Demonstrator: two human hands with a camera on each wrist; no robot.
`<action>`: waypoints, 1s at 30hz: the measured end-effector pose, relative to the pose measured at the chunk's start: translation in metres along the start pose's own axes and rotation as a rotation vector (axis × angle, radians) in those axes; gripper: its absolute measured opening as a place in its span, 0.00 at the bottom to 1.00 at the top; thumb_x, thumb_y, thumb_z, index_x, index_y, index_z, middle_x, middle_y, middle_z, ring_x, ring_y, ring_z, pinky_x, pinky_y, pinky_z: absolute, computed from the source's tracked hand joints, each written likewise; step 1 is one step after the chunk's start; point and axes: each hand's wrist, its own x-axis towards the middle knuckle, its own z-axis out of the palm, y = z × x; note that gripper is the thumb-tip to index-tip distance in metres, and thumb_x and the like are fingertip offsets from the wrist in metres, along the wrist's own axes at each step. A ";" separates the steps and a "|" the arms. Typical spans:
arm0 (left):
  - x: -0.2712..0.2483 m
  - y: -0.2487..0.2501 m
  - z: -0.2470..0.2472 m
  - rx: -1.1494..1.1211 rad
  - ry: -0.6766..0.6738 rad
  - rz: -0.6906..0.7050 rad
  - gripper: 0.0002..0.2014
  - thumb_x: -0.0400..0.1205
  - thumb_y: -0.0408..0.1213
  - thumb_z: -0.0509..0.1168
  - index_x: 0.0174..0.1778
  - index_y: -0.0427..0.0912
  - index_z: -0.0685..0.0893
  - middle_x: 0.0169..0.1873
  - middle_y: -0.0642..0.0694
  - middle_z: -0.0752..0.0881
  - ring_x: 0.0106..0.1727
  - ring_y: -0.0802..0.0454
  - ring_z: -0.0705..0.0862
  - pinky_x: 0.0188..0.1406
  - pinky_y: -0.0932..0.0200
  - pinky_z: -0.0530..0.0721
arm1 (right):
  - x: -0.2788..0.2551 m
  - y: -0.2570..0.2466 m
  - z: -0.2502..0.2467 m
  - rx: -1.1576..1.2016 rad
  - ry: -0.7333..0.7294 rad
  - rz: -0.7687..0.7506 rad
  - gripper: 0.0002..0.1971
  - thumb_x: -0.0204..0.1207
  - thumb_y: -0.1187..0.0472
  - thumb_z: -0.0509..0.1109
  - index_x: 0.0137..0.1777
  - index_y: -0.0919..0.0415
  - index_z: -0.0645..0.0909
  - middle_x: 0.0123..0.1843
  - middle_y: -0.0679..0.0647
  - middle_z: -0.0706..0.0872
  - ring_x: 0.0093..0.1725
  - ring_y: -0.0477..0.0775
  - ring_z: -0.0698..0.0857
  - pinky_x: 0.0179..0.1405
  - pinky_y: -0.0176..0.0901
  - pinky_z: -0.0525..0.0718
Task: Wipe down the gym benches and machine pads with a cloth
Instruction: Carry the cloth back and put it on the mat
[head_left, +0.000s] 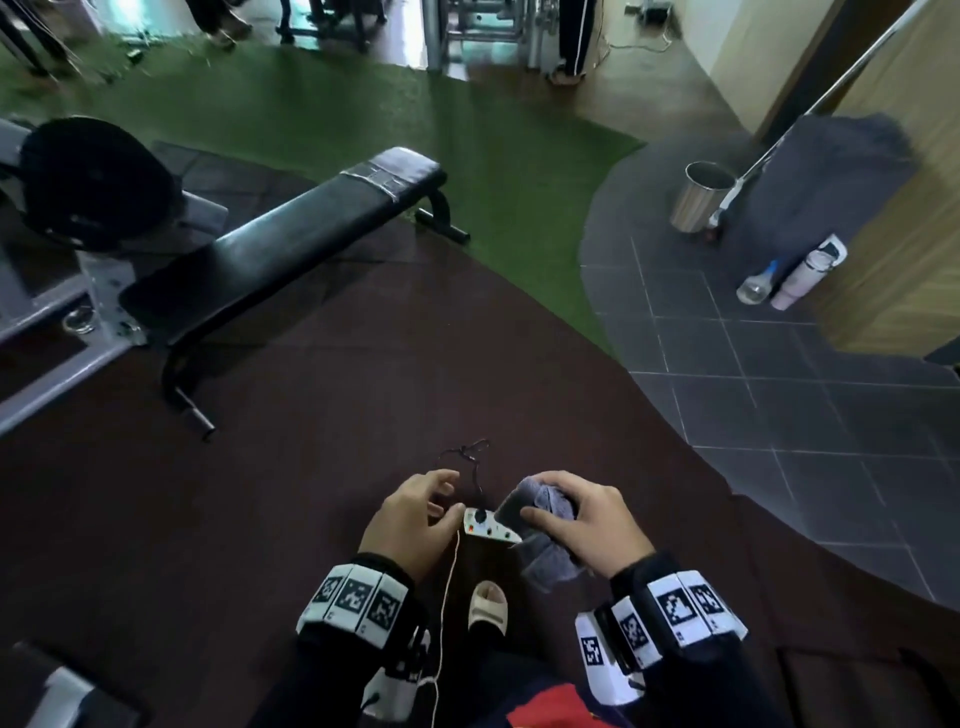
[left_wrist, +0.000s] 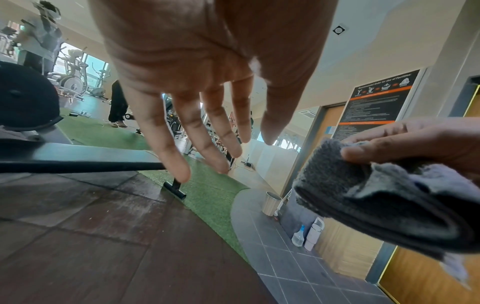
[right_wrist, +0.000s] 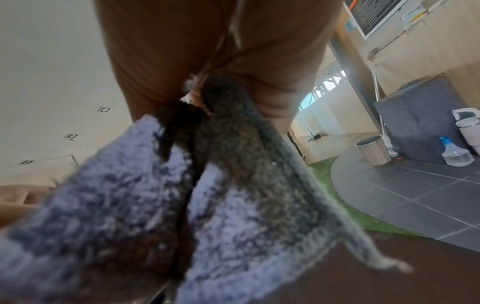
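The right hand (head_left: 587, 525) is wrapped around a bunched grey cloth (head_left: 540, 525), thumb laid across the top of the wad and the other fingers curled under it. The cloth appears folded over on itself into a thick pad with loose ends hanging below the palm, a hold that would seem to leave a broad, padded face free for wiping. The left hand (head_left: 410, 514) holds nothing: in the left wrist view its fingers (left_wrist: 166, 148) are seen spread and nearly straight, kept just beside the cloth, perhaps so that the folds can be tidied or the wad steadied. Between the two hands, at waist level, a small white control box (head_left: 488, 526) hangs, with a thin white cord running down from it; whether the left thumb touches it cannot be told.

Beyond the hands, the flat black bench (head_left: 280, 244) stands well apart on the dark rubber floor (head_left: 260, 519), its far end reaching the edge of the green turf (head_left: 519, 171). Silver tape is seen patched across that far end of the pad. Nothing touches the bench, so wiping is judged not yet begun; an approach is still needed. On the grey tiles at the right, against the wooden wall, a spray bottle (head_left: 756, 286) and a white tumbler (head_left: 805, 275) stand just beside each other, with a metal bin (head_left: 698, 195) nearby.
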 end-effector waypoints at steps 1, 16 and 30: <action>0.018 0.004 -0.004 0.012 -0.011 0.005 0.15 0.78 0.41 0.70 0.61 0.55 0.82 0.47 0.63 0.82 0.43 0.66 0.84 0.51 0.55 0.85 | 0.019 -0.003 -0.005 0.002 -0.002 -0.005 0.16 0.69 0.55 0.79 0.56 0.55 0.86 0.50 0.46 0.89 0.52 0.43 0.86 0.58 0.42 0.81; 0.268 0.014 -0.067 -0.002 -0.089 0.040 0.13 0.77 0.42 0.70 0.58 0.55 0.84 0.46 0.60 0.84 0.42 0.65 0.84 0.51 0.53 0.85 | 0.247 -0.032 -0.021 0.057 0.054 0.083 0.15 0.67 0.55 0.79 0.54 0.52 0.85 0.48 0.45 0.89 0.50 0.40 0.85 0.55 0.36 0.81; 0.546 0.033 -0.160 0.136 -0.326 0.222 0.13 0.78 0.43 0.69 0.57 0.57 0.83 0.46 0.63 0.82 0.41 0.66 0.84 0.53 0.56 0.83 | 0.457 -0.075 -0.020 0.108 0.323 0.252 0.11 0.68 0.56 0.79 0.49 0.55 0.84 0.41 0.43 0.88 0.43 0.35 0.83 0.42 0.21 0.75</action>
